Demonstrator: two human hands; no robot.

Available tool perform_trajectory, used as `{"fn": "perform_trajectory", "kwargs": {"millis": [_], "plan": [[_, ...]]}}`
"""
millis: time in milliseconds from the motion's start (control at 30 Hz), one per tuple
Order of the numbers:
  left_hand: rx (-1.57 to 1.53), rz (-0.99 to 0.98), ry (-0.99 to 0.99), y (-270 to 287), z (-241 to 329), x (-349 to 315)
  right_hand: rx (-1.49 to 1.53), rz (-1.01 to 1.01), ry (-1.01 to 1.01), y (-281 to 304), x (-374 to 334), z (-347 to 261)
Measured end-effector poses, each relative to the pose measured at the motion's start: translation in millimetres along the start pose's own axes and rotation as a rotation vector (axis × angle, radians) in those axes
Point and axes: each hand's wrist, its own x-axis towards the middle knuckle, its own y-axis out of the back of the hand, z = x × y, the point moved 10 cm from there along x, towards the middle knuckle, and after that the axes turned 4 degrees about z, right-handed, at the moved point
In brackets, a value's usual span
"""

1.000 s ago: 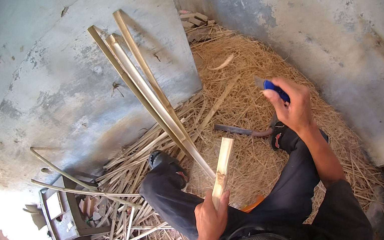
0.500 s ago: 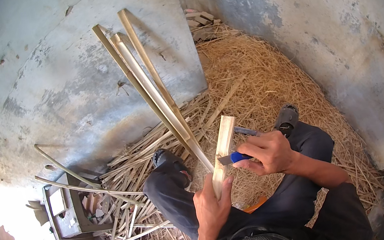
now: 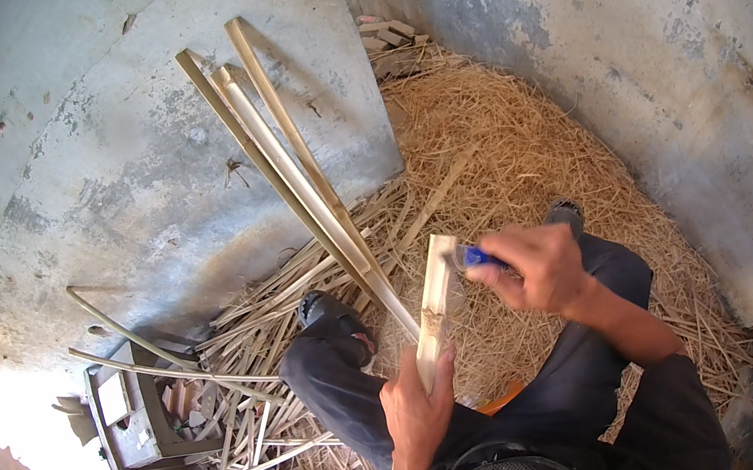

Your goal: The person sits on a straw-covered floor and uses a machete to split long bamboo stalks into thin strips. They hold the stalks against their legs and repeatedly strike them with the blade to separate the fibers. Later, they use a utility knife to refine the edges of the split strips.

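My left hand (image 3: 415, 406) is closed around the lower end of a split bamboo piece (image 3: 433, 295), pale and hollowed, with a darker node across its middle. It is tilted up and away from my lap. In my closed right hand (image 3: 542, 269) is a knife with a blue handle (image 3: 478, 258). Its short blade, blurred by motion, is at the right edge of the bamboo near the upper end; whether it touches, I cannot tell. The palm hides the rest of the handle.
Long split bamboo poles (image 3: 284, 156) lean against the grey wall (image 3: 126, 167). Loose strips (image 3: 273, 451) litter the floor at left, beside a box (image 3: 143, 413) holding scraps. Fine shavings (image 3: 480, 138) are heaped ahead and to the right. My bent legs (image 3: 327, 383) frame the work.
My right hand has moved the knife up and slightly right, from the bamboo's middle node towards its upper end. My left hand keeps its hold almost unmoved.
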Motion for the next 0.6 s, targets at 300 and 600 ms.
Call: {"fn": "perform_trajectory", "kwargs": {"millis": [300, 600], "plan": [[-0.022, -0.034, 0.018, 3.3, -18.5, -15.2, 0.089, 0.142, -0.145, 27.6, 0.9, 35.5], [-0.078, 0.014, -0.021, 11.1, 1.1, -0.9, 0.161, -0.120, 0.122, -18.6, -20.0, -29.0]]}}
